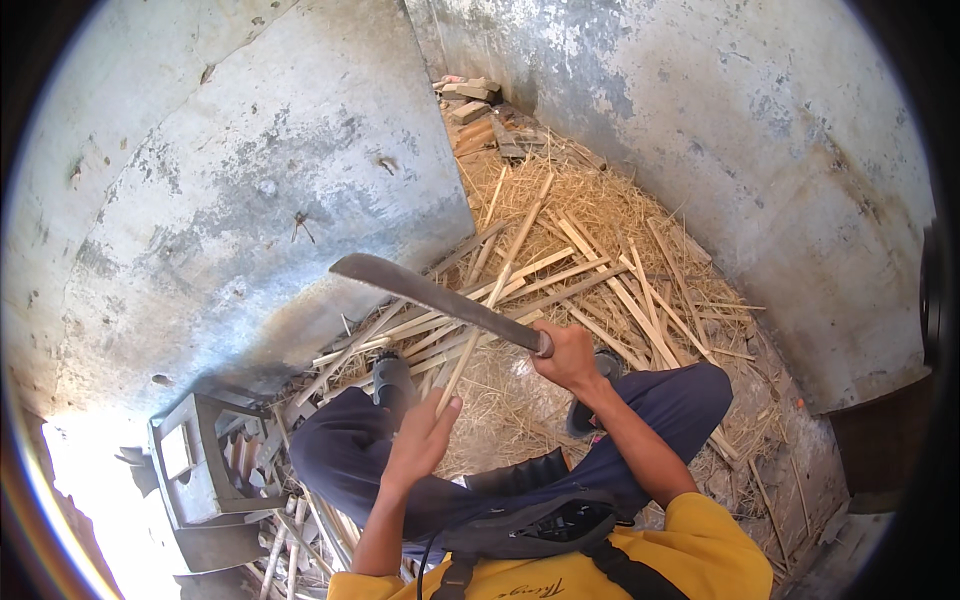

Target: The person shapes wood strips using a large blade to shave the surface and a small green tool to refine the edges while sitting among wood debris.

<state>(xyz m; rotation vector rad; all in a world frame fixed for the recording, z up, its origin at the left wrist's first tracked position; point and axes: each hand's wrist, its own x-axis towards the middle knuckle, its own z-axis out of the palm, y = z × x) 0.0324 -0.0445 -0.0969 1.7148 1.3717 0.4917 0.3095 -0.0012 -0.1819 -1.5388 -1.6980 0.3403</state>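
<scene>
Grey walls [700, 120] L & R, paint flaking. Shavings [590, 195] cover flr betw. them; loose strips [620, 293] strewn on top. Open-sided box [190, 510] at L, near wall. Machete [430, 295] above strips, tip pointing L; R hand [567, 357] fingers clamped round handle. Stick [462, 365] slants away fr. body, crossing blade; contact w/ blade unclear this angle. L hand [422, 437]: thumb & fingers closed on stick's near end.

Wood shavings [592, 195] and strips [618, 293] suggest a rough workshop.
</scene>
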